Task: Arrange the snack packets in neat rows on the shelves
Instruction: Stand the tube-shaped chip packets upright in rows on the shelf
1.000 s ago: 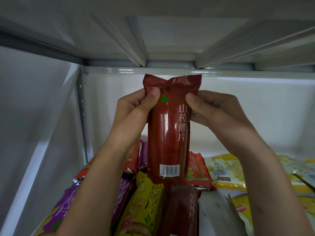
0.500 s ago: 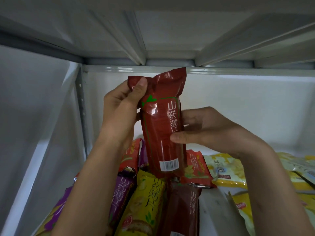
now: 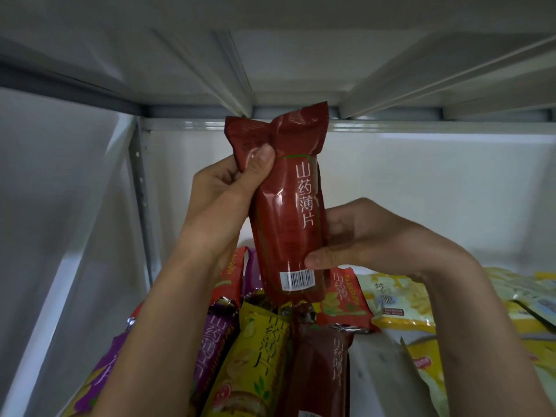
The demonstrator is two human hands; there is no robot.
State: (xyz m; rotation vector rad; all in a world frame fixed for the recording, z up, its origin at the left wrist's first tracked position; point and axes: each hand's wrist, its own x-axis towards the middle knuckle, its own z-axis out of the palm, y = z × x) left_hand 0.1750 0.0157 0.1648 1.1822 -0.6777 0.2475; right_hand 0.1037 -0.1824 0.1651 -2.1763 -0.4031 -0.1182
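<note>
Both hands hold a dark red snack packet (image 3: 287, 212) upright at centre. The left hand (image 3: 224, 206) pinches its top at 10 o'clock; the right hand (image 3: 365, 239) grips its lower edge at 4 o'clock, above more packets (image 3: 261, 350) on the shelf (image 3: 373, 371)

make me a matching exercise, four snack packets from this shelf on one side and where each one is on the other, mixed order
Packets:
1. dark red packet with the barcode
2. purple packet
3. yellow packet with white lettering
4. pale yellow packet

Places:
A. lying on the shelf between the purple packet and a brown-red packet
B. lying behind the right hand
C. held upright in both hands, left hand near its top
D. lying beside the left forearm

Pairs: 1-C, 2-D, 3-A, 4-B
</note>
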